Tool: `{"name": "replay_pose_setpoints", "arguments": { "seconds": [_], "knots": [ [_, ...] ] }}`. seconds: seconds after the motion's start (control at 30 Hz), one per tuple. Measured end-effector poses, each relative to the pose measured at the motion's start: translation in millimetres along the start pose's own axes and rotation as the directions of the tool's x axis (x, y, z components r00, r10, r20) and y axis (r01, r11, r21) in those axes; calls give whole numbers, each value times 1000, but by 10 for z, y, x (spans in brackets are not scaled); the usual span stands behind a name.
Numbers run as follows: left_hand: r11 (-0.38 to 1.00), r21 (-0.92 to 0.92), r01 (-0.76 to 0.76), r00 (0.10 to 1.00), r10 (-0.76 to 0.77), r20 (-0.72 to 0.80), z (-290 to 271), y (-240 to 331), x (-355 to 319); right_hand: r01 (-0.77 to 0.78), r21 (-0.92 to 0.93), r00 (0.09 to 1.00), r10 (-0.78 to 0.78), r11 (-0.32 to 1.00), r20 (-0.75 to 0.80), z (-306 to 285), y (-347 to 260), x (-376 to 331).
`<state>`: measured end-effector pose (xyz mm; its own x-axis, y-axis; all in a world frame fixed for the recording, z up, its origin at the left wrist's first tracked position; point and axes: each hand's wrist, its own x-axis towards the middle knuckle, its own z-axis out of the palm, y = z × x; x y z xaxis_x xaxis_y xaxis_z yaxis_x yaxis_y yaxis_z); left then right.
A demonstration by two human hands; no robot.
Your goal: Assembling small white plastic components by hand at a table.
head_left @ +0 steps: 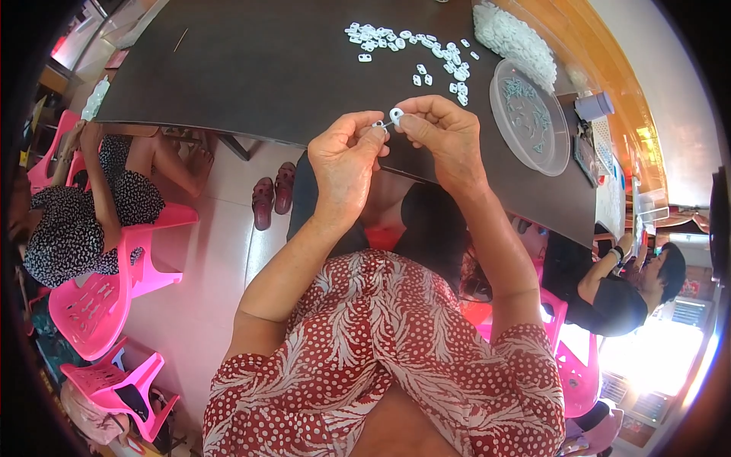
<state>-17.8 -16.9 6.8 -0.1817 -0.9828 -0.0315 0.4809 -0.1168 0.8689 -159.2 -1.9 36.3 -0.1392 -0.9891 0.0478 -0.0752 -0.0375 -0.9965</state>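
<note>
Above the table's near edge, my left hand [343,156] and my right hand [449,141] are nearly touching, both closed in a pinch. Between the right thumb and fingers is a small white plastic piece [396,113] with a dark hole. The left fingertips grip another small white piece [378,124], mostly covered by the thumb. Something thin, possibly a screw, shows between the two pieces, but it is too small to be sure. Farther out, several loose white two-holed pieces [421,78] lie scattered on the dark table [266,76].
A round clear plastic tray [565,152] of small bluish-grey screws stands to the right. Behind it is a large heap of white pieces [514,42]. A light purple cup [595,105] sits farther right. People sit at both sides, near pink plastic chairs [91,320].
</note>
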Motion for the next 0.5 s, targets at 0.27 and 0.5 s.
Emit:
{"name": "replay_pose_setpoints", "arguments": {
  "seconds": [0.27,0.5],
  "knots": [
    [1000,-3,-28,999,28,-18,-13,-37,-18,53,-14,998,-54,998,-44,68,19,-30],
    [992,12,-127,992,127,-22,-26,-115,-20,115,-121,988,-127,986,-90,87,72,-43]
  ]
}}
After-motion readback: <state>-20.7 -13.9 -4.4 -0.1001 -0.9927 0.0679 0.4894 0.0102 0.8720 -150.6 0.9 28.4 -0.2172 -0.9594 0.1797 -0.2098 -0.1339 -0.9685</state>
